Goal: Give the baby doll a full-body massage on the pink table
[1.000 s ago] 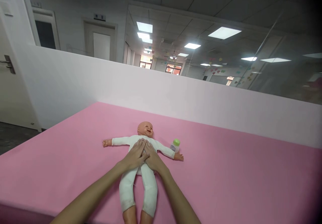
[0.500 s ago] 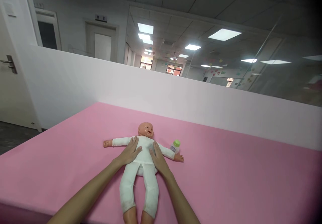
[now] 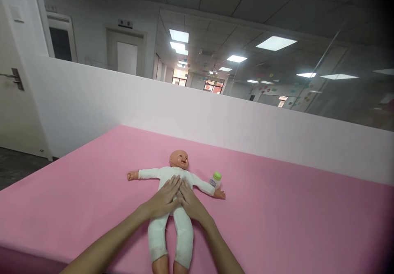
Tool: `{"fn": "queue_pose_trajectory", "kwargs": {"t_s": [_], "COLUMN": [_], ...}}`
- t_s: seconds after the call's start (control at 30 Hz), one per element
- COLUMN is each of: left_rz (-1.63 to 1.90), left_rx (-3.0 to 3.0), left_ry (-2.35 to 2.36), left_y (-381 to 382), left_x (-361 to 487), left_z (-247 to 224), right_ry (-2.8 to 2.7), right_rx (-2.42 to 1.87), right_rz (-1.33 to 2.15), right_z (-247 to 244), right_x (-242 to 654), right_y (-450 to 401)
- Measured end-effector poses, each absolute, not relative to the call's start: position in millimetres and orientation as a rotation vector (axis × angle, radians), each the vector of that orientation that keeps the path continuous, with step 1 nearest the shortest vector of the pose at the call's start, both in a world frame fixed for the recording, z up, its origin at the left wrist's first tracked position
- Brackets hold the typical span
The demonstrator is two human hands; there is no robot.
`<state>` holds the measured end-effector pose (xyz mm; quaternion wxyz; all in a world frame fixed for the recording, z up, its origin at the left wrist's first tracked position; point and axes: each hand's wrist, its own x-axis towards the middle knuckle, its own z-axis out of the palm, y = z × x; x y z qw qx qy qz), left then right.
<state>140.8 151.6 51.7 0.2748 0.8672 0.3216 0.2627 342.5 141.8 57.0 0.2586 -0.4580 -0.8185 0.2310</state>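
A baby doll in a white suit lies on its back on the pink table, arms spread and head away from me. My left hand rests flat on the doll's belly and chest, fingers pointing up and inward. Beside it, my right hand lies flat on the same area, and the two hands touch near the thumbs and fingertips. Neither hand grasps anything. A small jar with a green lid stands beside the doll's forearm at the right.
A low white wall runs behind the table, with a glass pane above it. At the far left is a door with a metal handle. The table's left edge slopes down towards the front.
Both hands have slid inward and down from the sides of the doll's chest to the middle of its torso, where they now meet. The doll and jar look unmoved.
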Motion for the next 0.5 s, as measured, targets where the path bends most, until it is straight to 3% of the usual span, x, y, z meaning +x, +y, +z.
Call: {"fn": "queue_pose_trajectory", "kwargs": {"t_s": [0.13,0.5], "left_rz": [0.789,0.813], "left_rx": [2.370,2.084], "left_ry": [0.996,1.331], "left_y": [168.6,219.4], "left_x": [166.9,147.9], "left_z": [53.7,18.4], "right_ry": [-2.315,-1.802], "right_rx": [-1.108,-1.521], "right_rz": [0.469,0.583], "right_z": [57.3,17.0], "right_x": [333.8,355.1], "right_y": [169.3,196.2]}}
